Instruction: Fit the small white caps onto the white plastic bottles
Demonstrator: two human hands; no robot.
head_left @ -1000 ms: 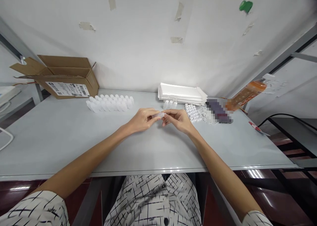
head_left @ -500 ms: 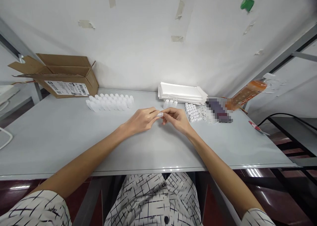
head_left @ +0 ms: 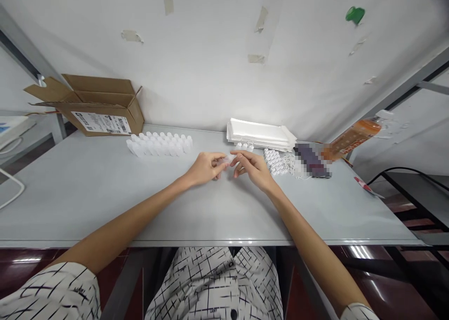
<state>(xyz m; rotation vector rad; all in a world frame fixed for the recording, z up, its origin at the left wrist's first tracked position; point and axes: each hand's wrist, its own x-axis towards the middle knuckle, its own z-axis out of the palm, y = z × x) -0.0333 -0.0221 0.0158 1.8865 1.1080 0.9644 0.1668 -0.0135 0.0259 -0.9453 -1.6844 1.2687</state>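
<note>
Near the middle of the grey table [head_left: 210, 212], my left hand [head_left: 207, 167] is closed on a small translucent white bottle [head_left: 224, 160]. My right hand [head_left: 250, 166] has its fingers bent at the bottle's right end; whether they grip it is hard to tell. Rows of similar white bottles [head_left: 157, 144] stand to the left, in front of the cardboard box. Behind my right hand are a few white bottles [head_left: 244, 147], partly hidden. Small white caps [head_left: 274, 162] lie in rows to the right of that hand, beside a heap of thin white pieces [head_left: 290, 163].
An open cardboard box [head_left: 101, 119] stands at the back left. White flat sheets [head_left: 260, 134] are stacked against the wall. On the right are a blurred dark phone-like object [head_left: 313, 161] and an orange drink bottle [head_left: 354, 136]. A white cable [head_left: 16, 189] lies at the left edge.
My hands have moved slightly apart, and the fingers of my right hand have loosened around the small piece. More of the translucent bottle shows between them. The camera view has shifted slightly.
</note>
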